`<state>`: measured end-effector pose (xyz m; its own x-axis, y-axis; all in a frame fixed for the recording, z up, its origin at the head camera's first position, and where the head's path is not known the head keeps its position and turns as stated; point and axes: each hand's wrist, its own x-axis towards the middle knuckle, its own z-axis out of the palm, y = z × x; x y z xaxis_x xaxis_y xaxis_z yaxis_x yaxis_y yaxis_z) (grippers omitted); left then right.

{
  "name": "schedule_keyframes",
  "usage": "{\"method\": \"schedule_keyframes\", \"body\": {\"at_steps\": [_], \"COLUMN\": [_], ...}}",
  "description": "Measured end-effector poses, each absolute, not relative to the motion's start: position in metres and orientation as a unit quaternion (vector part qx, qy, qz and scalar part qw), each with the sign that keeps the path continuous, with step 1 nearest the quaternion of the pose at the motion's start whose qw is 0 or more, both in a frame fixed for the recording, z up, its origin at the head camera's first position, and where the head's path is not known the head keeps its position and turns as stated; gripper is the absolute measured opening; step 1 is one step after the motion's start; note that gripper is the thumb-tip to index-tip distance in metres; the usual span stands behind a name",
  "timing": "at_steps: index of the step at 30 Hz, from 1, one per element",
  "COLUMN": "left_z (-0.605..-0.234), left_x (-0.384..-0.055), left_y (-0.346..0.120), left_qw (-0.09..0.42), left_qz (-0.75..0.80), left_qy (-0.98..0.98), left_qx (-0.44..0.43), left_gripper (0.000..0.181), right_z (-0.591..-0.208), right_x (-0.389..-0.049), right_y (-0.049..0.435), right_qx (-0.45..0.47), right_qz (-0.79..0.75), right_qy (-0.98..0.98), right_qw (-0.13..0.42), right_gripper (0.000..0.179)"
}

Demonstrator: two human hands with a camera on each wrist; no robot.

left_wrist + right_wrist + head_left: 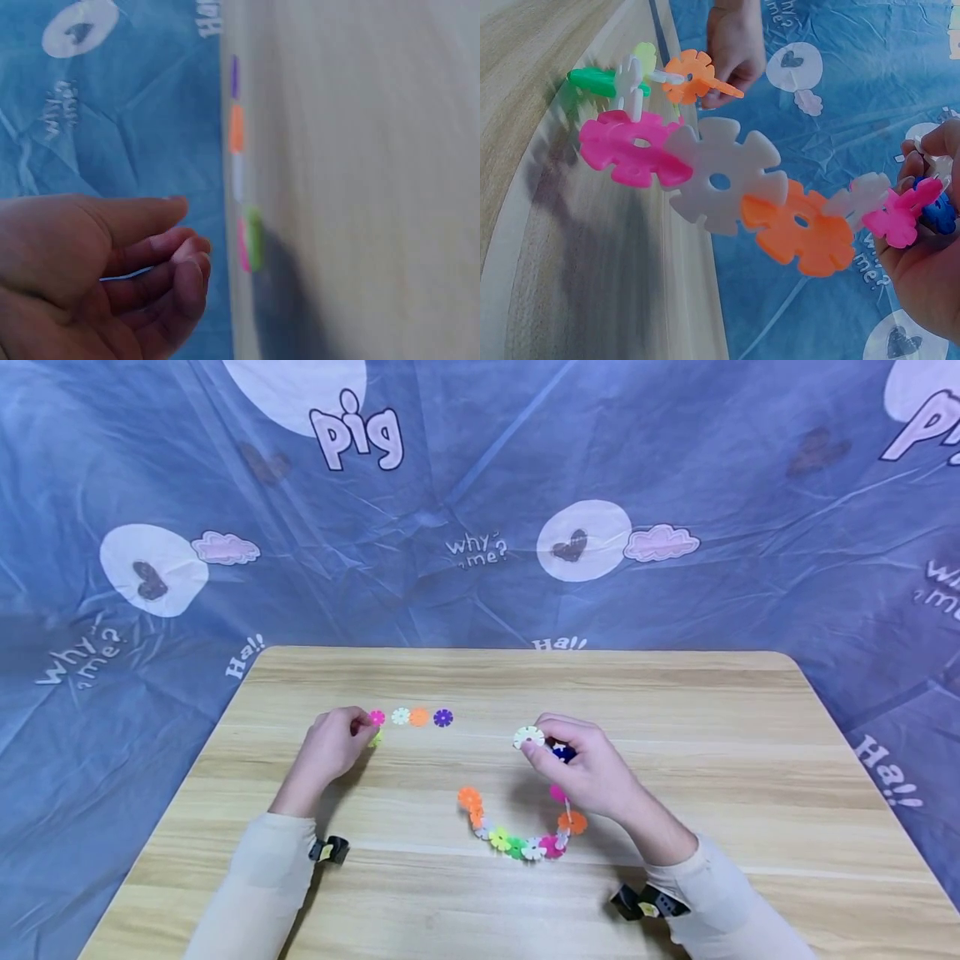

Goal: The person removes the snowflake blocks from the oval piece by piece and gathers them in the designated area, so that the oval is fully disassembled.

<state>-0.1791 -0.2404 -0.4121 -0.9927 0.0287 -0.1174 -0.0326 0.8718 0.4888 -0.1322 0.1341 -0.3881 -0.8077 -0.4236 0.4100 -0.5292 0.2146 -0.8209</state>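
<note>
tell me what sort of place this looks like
Perhaps a makeshift filming corner: a printed blue cloth hangs behind a wood-grain table, and small black devices sit by the cuffs of both pale sleeves.

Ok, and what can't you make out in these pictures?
- Head view: outline of the dark blue piece, partly covered by the right hand.
- Left wrist view: slots of the lime-green disc, blurred and nearly edge-on.
- Right wrist view: rest of that hand, beyond the right edge.

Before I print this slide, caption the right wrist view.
The right hand holds a chain of colorful flower-shaped discs, with the left hand and a blue printed cloth behind.
</note>
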Motion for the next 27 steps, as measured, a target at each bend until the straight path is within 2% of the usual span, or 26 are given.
{"method": "schedule_keyframes", "body": {"at_steps": [12, 19, 27], "left_z": [-0.384, -0.376, -0.371], "left_x": [-0.159, -0.151, -0.146], "left_y": [-0.195, -0.164, -0.145], "left_qw": [-0.001, -0.034, -0.056], "left_qz": [0.365, 0.402, 0.427], "left_qy": [0.926, 0.897, 0.872], "left_qx": [0.101, 0.180, 0.232], "left_gripper": [0.021, 0.016, 0.014], "right_z": [-0.389, -0.388, -0.388], "right_x": [-0.132, -0.131, -0.131], "right_y": [0.136, 0.133, 0.131], "right_qx": [0.305, 0.301, 0.297], "right_qz": [0.542, 0.538, 0.536], "right_qy": [-0.782, -0.785, -0.789], "right_qw": [0.049, 0.047, 0.046], "right_gripper": [0.018, 0.016, 0.014]}}
